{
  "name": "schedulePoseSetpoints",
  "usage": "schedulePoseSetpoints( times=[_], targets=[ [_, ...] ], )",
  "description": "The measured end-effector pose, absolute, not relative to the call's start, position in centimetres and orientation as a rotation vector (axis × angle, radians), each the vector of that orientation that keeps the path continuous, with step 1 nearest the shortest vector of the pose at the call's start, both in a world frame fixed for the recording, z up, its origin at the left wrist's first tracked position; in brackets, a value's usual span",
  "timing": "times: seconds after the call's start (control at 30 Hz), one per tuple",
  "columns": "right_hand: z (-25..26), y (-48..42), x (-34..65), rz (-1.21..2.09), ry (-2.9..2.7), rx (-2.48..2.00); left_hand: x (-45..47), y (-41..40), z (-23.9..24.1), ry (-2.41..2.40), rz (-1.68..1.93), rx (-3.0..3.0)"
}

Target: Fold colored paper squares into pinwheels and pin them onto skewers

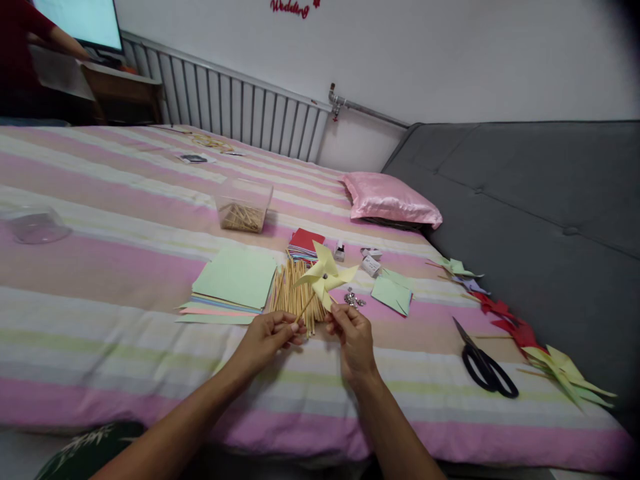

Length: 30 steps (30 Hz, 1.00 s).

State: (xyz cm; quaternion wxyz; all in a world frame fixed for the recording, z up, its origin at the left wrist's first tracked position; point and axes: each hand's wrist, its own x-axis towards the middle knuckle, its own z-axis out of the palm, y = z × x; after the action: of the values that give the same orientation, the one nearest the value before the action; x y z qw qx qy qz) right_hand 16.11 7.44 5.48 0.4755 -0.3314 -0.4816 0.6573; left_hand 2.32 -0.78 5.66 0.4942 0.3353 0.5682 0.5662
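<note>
A pale yellow paper pinwheel (321, 275) with a dark pin at its centre is held up over a pile of thin wooden sticks (285, 288). My left hand (275, 331) pinches the pinwheel's stick near its lower end. The fingers of my right hand (351, 330) are closed at the tip of the lowest paper blade. Left of the sticks lies a stack of coloured paper sheets (235, 277), pale green on top. Small metal fasteners (354, 299) lie just right of the pinwheel, near light green paper squares (393, 292).
Black-handled scissors (483, 363) lie at the right, beside several finished pinwheels (515, 331) along the grey headboard (530, 193). Farther back are a clear box (245, 205) of sticks, red paper squares (307, 240) and a pink pillow (393, 199). Another person (30, 60) is at the upper left.
</note>
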Motion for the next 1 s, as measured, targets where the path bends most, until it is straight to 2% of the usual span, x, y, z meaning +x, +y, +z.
schedulePoseSetpoints(
  times=[0.43, 0.7, 0.87, 1.0],
  targets=[
    [3.7, 5.7, 14.9, 1.851, -1.435, -0.766, 2.0, -1.2, 6.1, 1.396, 1.599, 0.722],
    [2.9, 4.4, 13.9, 1.844, -1.538, -0.698, 2.3, -1.3, 5.5, 1.332, 1.578, 0.624],
    [3.5, 4.0, 13.6, 1.817, -1.476, -0.742, 2.2, -0.9, 5.7, 1.506, 1.484, 0.771],
    [4.3, 5.0, 13.7, 1.779, -1.377, -0.736, 2.2, -0.5, 6.8, 1.831, 1.414, 0.967]
  ],
)
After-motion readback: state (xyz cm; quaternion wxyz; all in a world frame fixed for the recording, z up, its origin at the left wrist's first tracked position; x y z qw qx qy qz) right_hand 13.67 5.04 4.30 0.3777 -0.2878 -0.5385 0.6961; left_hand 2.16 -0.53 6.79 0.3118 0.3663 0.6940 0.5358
